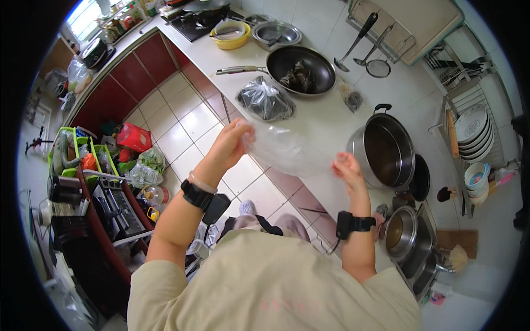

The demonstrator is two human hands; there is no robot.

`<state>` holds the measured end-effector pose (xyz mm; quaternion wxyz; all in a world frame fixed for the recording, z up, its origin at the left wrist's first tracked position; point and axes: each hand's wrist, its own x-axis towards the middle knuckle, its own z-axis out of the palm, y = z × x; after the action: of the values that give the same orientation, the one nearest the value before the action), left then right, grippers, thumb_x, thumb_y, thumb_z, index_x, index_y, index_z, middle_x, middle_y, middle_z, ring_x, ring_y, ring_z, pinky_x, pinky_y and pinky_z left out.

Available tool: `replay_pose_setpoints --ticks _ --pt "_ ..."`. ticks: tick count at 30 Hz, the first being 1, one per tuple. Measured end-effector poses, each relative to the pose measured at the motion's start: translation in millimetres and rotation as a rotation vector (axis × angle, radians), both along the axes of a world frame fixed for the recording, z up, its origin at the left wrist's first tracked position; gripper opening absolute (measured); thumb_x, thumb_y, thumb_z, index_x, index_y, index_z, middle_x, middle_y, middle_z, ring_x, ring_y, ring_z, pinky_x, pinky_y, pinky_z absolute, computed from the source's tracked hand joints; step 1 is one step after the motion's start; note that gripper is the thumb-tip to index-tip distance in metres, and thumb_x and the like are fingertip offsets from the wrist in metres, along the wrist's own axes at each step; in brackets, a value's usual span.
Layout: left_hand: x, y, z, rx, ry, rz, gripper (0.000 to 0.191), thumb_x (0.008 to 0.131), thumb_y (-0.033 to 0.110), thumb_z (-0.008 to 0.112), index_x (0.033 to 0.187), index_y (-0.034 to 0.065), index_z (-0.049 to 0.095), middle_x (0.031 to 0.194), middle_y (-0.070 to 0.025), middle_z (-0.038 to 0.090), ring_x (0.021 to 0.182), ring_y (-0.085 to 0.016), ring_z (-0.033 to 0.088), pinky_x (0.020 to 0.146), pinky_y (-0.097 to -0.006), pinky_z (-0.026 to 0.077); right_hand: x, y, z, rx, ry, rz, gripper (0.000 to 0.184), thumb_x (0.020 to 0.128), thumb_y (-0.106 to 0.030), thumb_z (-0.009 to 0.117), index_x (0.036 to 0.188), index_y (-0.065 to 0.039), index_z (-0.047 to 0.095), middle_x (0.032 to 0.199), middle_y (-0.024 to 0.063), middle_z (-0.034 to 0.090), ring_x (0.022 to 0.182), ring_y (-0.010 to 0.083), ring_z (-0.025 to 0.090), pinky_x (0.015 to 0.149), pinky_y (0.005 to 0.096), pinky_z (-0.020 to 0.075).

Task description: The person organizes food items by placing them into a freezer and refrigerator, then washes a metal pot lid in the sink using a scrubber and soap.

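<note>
A clear plastic bag (281,151) is stretched between my two hands above the counter's front edge, blurred as if in motion. My left hand (232,142) pinches one end of it. At the other end, my right hand (348,169) grips the plastic beside a large steel pot (383,151) holding brownish liquid. Just beyond my left hand lies a knotted clear bag (265,99) with something dark inside. A frying pan (301,70) behind it holds a small dark heap of food (300,77).
A small bag of dark bits (352,98) lies near the wall. A yellow basin (230,35) and a steel bowl (276,34) stand farther back. The sink (418,260) with a metal basin (401,232) is at right. A wall rack holds plates (474,128). Bagged greens (151,161) sit at left.
</note>
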<state>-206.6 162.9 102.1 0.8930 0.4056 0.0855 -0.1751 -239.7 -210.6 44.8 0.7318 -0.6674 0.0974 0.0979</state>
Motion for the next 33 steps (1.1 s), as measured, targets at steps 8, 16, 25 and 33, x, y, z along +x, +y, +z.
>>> replay_pose_setpoints --ticks 8,16,25,33 --pt "90.4 -68.4 11.5 0.883 -0.856 -0.467 0.027 0.074 0.009 0.07 0.097 0.0095 0.057 0.088 -0.0056 0.059 0.082 -0.021 0.06 0.069 -0.0317 0.047 79.2 84.8 71.3 -0.59 -0.128 0.394 0.03 0.083 -0.013 0.067 0.109 0.001 0.06 0.089 0.0118 0.069 0.077 0.0144 0.068 0.064 0.0294 0.0533" --pt "167.1 -57.8 -74.3 1.445 -0.641 -0.711 0.052 0.065 0.029 0.078 0.109 0.0087 0.059 0.091 -0.0143 0.064 0.09 -0.033 0.064 0.077 -0.0385 0.052 130.7 -14.4 -4.7 -0.277 0.016 -0.029 0.011 0.088 -0.012 0.063 0.087 -0.001 0.062 0.058 -0.002 0.053 0.049 0.0067 0.05 0.046 0.0231 0.042" --pt "176.0 -83.6 -101.0 0.915 0.013 -0.766 0.063 0.072 0.007 0.072 0.129 0.0007 0.045 0.118 -0.0216 0.051 0.085 -0.031 0.064 0.057 -0.0359 0.06 259.6 1.1 -9.4 -1.041 -0.323 0.089 0.063 0.075 -0.037 0.075 0.125 -0.004 0.056 0.119 0.0207 0.06 0.112 0.0348 0.056 0.094 0.0413 0.0447" --pt "177.0 -92.1 -194.0 1.283 -0.746 -0.827 0.075 0.069 0.031 0.07 0.133 0.0014 0.044 0.098 -0.0229 0.066 0.086 -0.035 0.067 0.076 -0.0417 0.054 431.3 158.4 -70.9 -1.014 -0.014 0.354 0.077 0.075 -0.046 0.07 0.14 -0.016 0.039 0.132 0.0234 0.048 0.12 0.0401 0.05 0.099 0.0459 0.0431"
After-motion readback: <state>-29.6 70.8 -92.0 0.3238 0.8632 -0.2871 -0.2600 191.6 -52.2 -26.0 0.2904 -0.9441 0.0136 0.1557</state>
